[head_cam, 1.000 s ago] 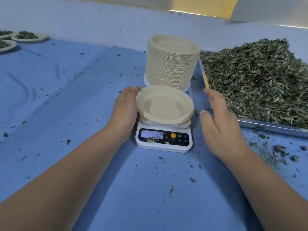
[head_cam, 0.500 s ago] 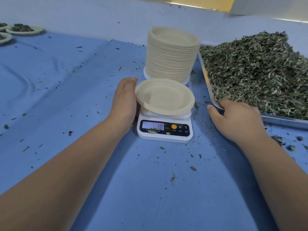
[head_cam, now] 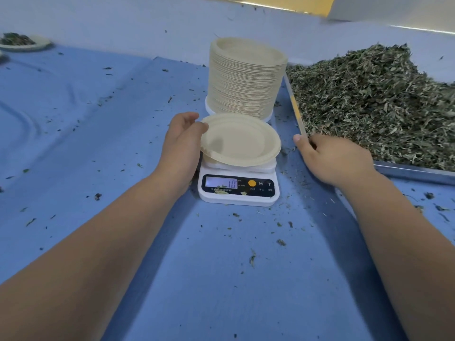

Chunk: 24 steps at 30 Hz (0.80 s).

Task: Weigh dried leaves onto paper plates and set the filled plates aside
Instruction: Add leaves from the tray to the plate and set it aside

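While an empty paper plate point(head_cam: 242, 140) sits on a small white scale point(head_cam: 238, 190) at centre, we look down on a table spread with rumpled blue cloth point(head_cam: 98, 143), flecked all over with leaf crumbs. Behind the cloth rises a pale bluish wall point(head_cam: 123, 18); a yellow strip point(head_cam: 283, 3) runs along the wall's top edge, and we cannot say what it is.

The left hand point(head_cam: 181, 146) pinches the plate's left rim, thumb on top and fingers curled behind it. The scale's display reads 10, with bits of leaf lying on its panel; the small print below is too fine for us to read. Just behind the scale stands a tall stack of plates point(head_cam: 246, 77).

To the right, dried leaves point(head_cam: 369, 99) are heaped in a metal tray point(head_cam: 413, 172) that runs out of frame. The right hand point(head_cam: 337, 158) rests on the tray's near-left corner, thumb laid along the rim. Its fingers bend down out of sight behind the knuckles, so we cannot tell whether they grasp leaves, the rim or nothing.

Far left, well apart from the scale, a filled plate point(head_cam: 23, 43) lies partly cut off by the frame edge. The plate on the scale hides most of the weighing platform.
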{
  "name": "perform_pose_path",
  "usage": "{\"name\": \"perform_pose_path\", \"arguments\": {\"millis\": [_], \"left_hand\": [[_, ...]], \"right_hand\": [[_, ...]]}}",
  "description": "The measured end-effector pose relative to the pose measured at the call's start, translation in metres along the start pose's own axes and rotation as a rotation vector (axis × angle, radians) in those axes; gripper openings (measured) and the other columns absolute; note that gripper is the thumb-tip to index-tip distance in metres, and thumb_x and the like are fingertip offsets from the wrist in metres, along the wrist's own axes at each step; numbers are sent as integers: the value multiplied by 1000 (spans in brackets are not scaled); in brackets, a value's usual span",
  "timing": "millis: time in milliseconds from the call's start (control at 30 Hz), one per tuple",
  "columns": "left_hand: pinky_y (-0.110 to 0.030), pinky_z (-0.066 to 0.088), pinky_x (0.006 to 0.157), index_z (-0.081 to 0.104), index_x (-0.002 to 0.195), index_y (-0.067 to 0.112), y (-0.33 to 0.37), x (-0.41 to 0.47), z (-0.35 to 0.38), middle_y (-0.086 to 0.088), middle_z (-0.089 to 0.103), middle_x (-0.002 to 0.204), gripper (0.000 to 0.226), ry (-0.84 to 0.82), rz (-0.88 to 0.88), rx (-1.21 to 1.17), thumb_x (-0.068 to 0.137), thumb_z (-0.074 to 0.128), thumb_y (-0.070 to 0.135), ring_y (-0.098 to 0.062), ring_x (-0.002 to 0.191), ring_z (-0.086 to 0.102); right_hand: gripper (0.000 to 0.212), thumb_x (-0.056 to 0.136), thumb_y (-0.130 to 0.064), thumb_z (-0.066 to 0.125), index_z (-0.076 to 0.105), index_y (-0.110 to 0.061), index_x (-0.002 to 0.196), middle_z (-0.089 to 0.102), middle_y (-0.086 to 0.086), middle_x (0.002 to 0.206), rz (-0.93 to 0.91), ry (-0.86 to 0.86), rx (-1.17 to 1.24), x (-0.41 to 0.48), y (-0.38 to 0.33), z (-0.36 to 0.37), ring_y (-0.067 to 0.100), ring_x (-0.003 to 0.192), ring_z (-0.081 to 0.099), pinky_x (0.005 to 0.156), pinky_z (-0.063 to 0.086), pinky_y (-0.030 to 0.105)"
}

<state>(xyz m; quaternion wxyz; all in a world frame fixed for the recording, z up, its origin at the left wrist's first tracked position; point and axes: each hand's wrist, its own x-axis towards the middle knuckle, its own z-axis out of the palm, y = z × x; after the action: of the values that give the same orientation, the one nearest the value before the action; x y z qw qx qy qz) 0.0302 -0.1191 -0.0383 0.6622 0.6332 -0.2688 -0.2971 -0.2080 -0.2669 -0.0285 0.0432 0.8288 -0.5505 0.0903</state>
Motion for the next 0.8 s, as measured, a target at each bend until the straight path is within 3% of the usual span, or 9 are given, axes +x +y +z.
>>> {"name": "perform_pose_path", "arguments": {"millis": [100,200,267,367,467,600,800], "left_hand": [[-47,49,100,59,124,34,0,-2,-1,8,58,131,48,-8,5,17,76,56,40,-18,112,59],[-46,48,109,56,122,36,0,-2,0,10,56,139,49,-33,24,42,74,62,35,-13,126,57],[-35,52,101,55,126,34,-1,0,0,10,57,139,51,-36,34,40,75,63,28,-10,124,59],[-18,50,75,55,133,28,-3,0,0,13,62,132,52,-33,50,30,85,58,9,0,108,63],[-22,49,74,56,131,26,-3,-1,0,14,63,127,53,-26,57,18,83,56,4,-6,103,65],[-26,52,79,59,125,30,0,-3,0,16,62,126,56,-16,43,-1,71,56,15,-7,108,64],[-39,52,93,62,122,32,2,-2,1,16,60,124,42,19,29,1,80,55,27,-12,113,62]], "right_hand": [[56,100,-67,22,53,-22,86,55,0,69,-29,170,6,-4,0,5,23,61,50,55,32,28],[49,102,-61,27,53,-23,85,53,-2,65,-68,235,44,-9,3,7,22,58,49,52,29,26],[49,102,-60,28,51,-22,81,52,-2,64,-83,238,49,-9,4,7,20,58,49,52,28,26],[48,102,-58,29,49,-21,79,52,-2,64,-86,233,54,-10,4,9,17,57,46,51,26,26],[48,102,-58,30,44,-21,75,51,-2,64,-99,241,73,-10,6,10,15,56,46,51,27,26],[47,102,-59,30,48,-22,78,50,-3,64,-102,242,70,-11,7,10,14,57,46,51,26,26],[47,102,-59,30,46,-22,77,50,-4,65,-99,249,73,-11,7,10,12,57,44,51,24,25]]}}
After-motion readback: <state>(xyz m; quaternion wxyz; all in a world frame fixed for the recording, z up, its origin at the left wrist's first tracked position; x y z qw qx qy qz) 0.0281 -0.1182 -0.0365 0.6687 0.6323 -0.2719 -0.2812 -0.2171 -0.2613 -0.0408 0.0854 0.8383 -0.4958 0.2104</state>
